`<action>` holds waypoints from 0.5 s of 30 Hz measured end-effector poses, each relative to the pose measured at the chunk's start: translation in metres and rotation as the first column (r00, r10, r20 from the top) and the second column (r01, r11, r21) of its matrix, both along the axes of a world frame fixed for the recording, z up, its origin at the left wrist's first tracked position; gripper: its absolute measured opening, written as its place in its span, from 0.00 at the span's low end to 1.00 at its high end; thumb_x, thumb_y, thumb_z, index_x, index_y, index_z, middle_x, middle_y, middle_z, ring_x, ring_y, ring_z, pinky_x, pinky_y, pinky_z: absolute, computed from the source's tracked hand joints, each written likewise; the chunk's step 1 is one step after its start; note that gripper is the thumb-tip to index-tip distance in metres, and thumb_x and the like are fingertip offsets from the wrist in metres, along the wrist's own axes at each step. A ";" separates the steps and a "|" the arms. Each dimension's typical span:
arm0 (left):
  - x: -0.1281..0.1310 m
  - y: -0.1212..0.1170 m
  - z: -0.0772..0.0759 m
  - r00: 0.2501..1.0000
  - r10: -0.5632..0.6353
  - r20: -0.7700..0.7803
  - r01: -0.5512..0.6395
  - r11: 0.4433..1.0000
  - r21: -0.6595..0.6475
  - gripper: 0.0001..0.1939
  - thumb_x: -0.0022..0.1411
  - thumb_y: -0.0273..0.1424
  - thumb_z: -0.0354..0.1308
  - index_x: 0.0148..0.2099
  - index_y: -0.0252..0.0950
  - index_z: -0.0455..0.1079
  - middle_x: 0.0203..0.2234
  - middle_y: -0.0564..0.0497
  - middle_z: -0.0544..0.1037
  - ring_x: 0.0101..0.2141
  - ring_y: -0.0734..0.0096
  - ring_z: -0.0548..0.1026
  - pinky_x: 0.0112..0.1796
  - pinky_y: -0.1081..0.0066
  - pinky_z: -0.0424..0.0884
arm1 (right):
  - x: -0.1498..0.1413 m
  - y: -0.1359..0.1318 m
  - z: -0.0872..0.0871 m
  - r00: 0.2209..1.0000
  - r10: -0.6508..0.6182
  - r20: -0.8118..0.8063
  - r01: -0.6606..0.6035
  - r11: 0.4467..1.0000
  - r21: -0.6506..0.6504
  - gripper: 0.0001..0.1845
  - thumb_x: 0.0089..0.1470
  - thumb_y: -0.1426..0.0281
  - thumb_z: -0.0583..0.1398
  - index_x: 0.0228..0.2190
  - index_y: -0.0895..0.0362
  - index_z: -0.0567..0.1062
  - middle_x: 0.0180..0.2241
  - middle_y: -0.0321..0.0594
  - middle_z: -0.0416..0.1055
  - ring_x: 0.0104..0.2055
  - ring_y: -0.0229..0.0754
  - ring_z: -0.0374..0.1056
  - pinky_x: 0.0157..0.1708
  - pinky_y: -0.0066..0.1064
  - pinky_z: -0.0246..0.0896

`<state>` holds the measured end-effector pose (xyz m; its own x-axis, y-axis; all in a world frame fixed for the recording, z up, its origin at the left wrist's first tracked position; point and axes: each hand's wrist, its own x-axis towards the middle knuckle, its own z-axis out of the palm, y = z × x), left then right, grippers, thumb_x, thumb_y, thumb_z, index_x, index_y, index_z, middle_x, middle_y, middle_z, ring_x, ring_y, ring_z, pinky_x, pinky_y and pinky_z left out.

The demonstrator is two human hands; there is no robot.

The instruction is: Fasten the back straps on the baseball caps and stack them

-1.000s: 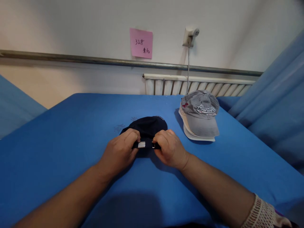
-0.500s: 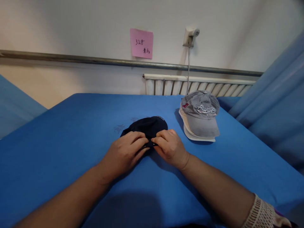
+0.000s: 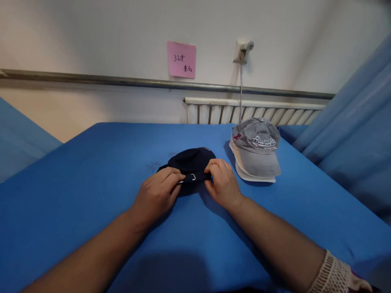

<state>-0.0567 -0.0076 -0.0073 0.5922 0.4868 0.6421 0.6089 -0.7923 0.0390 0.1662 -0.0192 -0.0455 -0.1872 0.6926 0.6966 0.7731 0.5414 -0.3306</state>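
A dark navy cap (image 3: 190,160) lies on the blue-covered table (image 3: 100,171), its strap side facing me and its brim pointing away. My left hand (image 3: 159,191) pinches the left part of the back strap, where a bit of metal shows at the fingertips. On the strap between my hands sits a small metal buckle (image 3: 193,177). My right hand (image 3: 222,181) is closed on the strap to the right of that buckle. The fingers hide both ends of the strap.
A stack of caps stands to the right, a grey cap (image 3: 258,142) with white lettering on top of paler ones. Behind the table are a radiator (image 3: 222,112), a metal rail (image 3: 122,81) and a plugged-in cord (image 3: 241,89). A blue curtain (image 3: 351,122) hangs at the right.
Both hands were close together at the strap half a second ago. My right hand has shifted right and slightly up, and the left a little back, so the buckle shows between them.
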 end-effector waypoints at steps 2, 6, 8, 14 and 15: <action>-0.002 0.003 -0.001 0.999 0.020 0.028 -0.019 0.999 -0.026 0.06 0.64 0.23 0.54 0.42 0.35 0.71 0.37 0.46 0.78 0.38 0.65 0.77 0.40 0.66 0.73 | 0.003 0.004 -0.002 1.000 0.007 -0.003 -0.007 1.000 -0.030 0.11 0.49 0.78 0.57 0.36 0.56 0.68 0.40 0.45 0.69 0.43 0.48 0.64 0.42 0.39 0.60; -0.005 0.008 -0.003 0.994 0.072 0.079 -0.067 0.996 -0.055 0.07 0.62 0.23 0.54 0.41 0.38 0.69 0.38 0.47 0.79 0.40 0.61 0.77 0.42 0.60 0.72 | 0.005 0.009 -0.006 0.999 0.023 0.024 -0.020 0.992 -0.127 0.07 0.53 0.78 0.56 0.33 0.55 0.67 0.34 0.41 0.68 0.37 0.44 0.65 0.37 0.36 0.61; -0.006 0.008 -0.004 0.988 0.086 0.129 -0.079 0.995 -0.058 0.06 0.61 0.23 0.54 0.40 0.39 0.67 0.38 0.47 0.79 0.40 0.61 0.77 0.43 0.59 0.72 | 0.003 0.009 -0.008 1.000 0.024 -0.001 -0.024 0.986 -0.165 0.05 0.54 0.76 0.56 0.33 0.55 0.66 0.33 0.39 0.67 0.34 0.42 0.64 0.34 0.33 0.60; 0.000 0.003 -0.006 0.985 0.012 0.175 0.008 0.993 -0.115 0.06 0.59 0.22 0.55 0.34 0.38 0.66 0.37 0.47 0.79 0.38 0.63 0.77 0.42 0.61 0.73 | 0.000 0.008 -0.011 0.998 -0.034 -0.046 0.025 0.985 -0.172 0.09 0.52 0.76 0.55 0.37 0.55 0.66 0.34 0.38 0.66 0.30 0.40 0.62 0.30 0.31 0.57; 0.002 0.001 -0.005 0.987 -0.019 0.159 0.038 0.992 -0.117 0.06 0.58 0.21 0.56 0.34 0.38 0.67 0.37 0.46 0.79 0.38 0.63 0.77 0.41 0.61 0.73 | 0.001 0.009 -0.012 0.998 -0.040 -0.040 0.034 0.988 -0.153 0.11 0.50 0.78 0.53 0.36 0.55 0.65 0.34 0.38 0.66 0.30 0.40 0.62 0.30 0.31 0.56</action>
